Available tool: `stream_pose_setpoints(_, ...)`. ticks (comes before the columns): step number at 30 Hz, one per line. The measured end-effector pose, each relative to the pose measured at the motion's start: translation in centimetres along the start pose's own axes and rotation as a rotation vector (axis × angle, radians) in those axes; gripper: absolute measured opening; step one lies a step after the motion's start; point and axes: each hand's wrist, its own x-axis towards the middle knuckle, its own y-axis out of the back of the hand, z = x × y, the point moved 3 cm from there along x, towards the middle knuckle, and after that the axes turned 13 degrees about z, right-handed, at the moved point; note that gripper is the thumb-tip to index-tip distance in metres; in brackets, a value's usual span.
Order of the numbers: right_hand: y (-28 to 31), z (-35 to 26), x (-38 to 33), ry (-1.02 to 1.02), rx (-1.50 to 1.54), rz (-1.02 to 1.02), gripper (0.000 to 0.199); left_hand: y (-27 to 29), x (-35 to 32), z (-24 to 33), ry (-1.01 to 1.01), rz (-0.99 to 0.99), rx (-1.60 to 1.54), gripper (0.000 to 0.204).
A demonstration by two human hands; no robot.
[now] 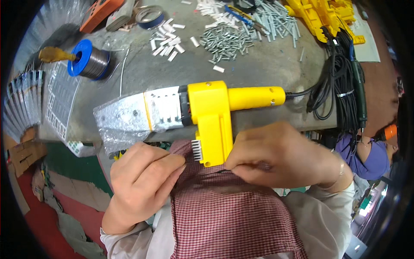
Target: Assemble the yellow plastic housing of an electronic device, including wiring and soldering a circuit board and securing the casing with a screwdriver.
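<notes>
A yellow power tool [211,101] lies along the table's front edge, its block-shaped housing sticking out over the edge toward me. Its handle points right, with a black cord leaving the end. The flat metal plate [164,105] on its left is partly in bubble wrap [118,116], held by an orange band. A row of grey metal teeth [197,150] shows on the housing's side. My left hand [144,179] is pinched closed just left of these teeth. My right hand [280,155], slightly blurred, is closed with its fingertips at the housing's lower right corner. What either hand pinches is hidden.
Behind the tool lie piles of screws [226,41], white pieces [170,41] and long bolts [276,21]. A solder spool [92,60] stands left; bundled black cords [343,95] and a dark green screwdriver [359,93] lie right. Yellow housings [319,15] sit far right. Another person [366,157] is at right.
</notes>
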Motion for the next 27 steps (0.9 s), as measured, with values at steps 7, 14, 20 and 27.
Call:
stream_pose_setpoints(7, -2.1, 1.3, -1.8, 0.111, -0.077, 0.203, 0.013, -1.1, 1.0, 0.6, -0.021, -0.075, 0.022, 0.026)
stream_pose_setpoints(14, 8.5, 4.9, -1.2, 0.100, -0.526, 0.570, 0.010, -1.6, 2.5, 0.3, -0.046, -0.106, 0.077, 0.024)
stream_pose_setpoints(20, 14.6, 13.9, -1.8, 0.072, -1.191, 0.346, 0.017, -6.1, 10.8, 0.9, -0.254, -0.210, 0.135, 0.017)
stream_pose_setpoints(27, 15.1, 10.5, -0.7, 0.028, -0.925, 0.553, 0.014, -18.9, 21.4, -1.8, -0.599, -0.206, 0.289, 0.007)
